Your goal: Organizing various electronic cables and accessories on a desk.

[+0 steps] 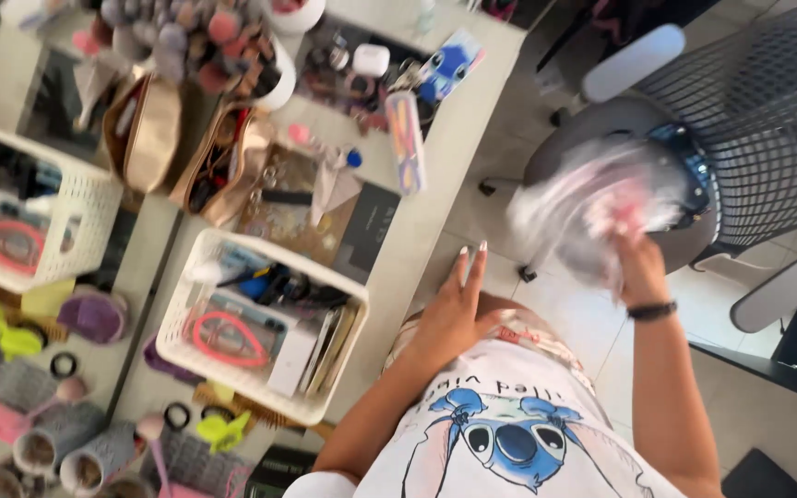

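Shirt (509, 433): nearest the camera, white, printed with a blue cartoon creature; it fills the lower centre of the view.

Left hand (449, 318): empty and open, fingers stretched out straight and slightly spread, fingertips with light nails pointing toward the table edge (435, 184). It hovers above the person's lap, just beside the table, touching nothing that can be seen.

Right hand (638, 267): raised over the floor, closed around the lower part of a clear plastic bag (592, 207). A dark band sits on the wrist.

Clear plastic bag: blurred by motion (contents cannot be made out beyond pink patches), held up in front of the seat of the grey mesh office chair (749, 120), well apart from the table.

White basket (260, 327): on the table near the left hand, holding a pink looped item, dark tools and flat card packs.

Second white basket (34, 217): farther left, appearing to be a mirror reflection of the first.

Table top: crowded with beige pouches (214, 161), a cup of make-up brushes (232, 46) and a yellow-green hair clip (219, 429).
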